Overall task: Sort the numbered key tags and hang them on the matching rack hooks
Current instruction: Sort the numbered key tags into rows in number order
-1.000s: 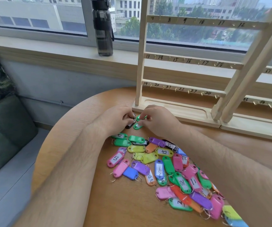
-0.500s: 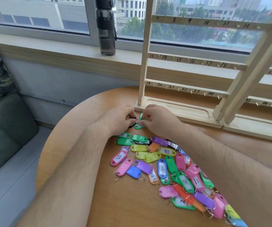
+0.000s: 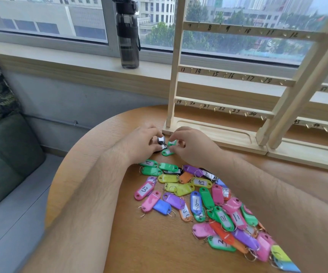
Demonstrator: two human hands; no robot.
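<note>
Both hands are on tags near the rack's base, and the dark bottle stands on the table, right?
No: the head view shows the dark bottle on the windowsill, not the table. Left hand and right hand are indeed on tags near the rack's base.

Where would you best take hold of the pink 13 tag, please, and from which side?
I would pinch the pink 13 tag across its long edges at the lower-left end, coming from above on the left of the pile. It lies flat at the pile's edge with bare table beside that end, while its upper-right end crowds against other tags.
</note>
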